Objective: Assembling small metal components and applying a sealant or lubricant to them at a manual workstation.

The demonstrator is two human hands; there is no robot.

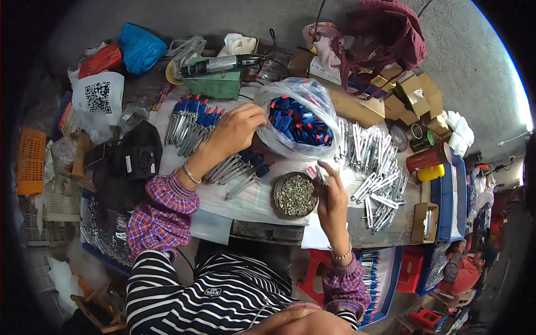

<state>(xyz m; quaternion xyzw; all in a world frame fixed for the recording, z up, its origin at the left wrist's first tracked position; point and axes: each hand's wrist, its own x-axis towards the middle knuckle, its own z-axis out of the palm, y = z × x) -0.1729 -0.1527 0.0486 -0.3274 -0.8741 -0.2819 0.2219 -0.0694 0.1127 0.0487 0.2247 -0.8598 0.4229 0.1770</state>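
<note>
My left hand (241, 127) is closed, its fingertips together at the left rim of a clear plastic bag (268, 142); what they pinch, if anything, is hidden. Blue plastic pieces with red ends (301, 123) fill the bag. My right hand (333, 202) curls beside a round bowl (276, 207), its thumb and fingers closed on a small silvery metal piece (322, 171). Small brass-coloured metal fasteners (295, 195) heap in the bowl. Metal tools with blue, red-tipped handles (245, 172) lie under and beside my left forearm. Slim silvery metal parts (365, 148) pile up right of the bag.
A green box (213, 85) with a dark cylindrical power tool (218, 65) stands at the back. A black bag (137, 153) lies left, a small cardboard box (425, 221) right. Blue trays (385, 279) and red stools (317, 274) stand below the table. Another person (463, 273) sits far right.
</note>
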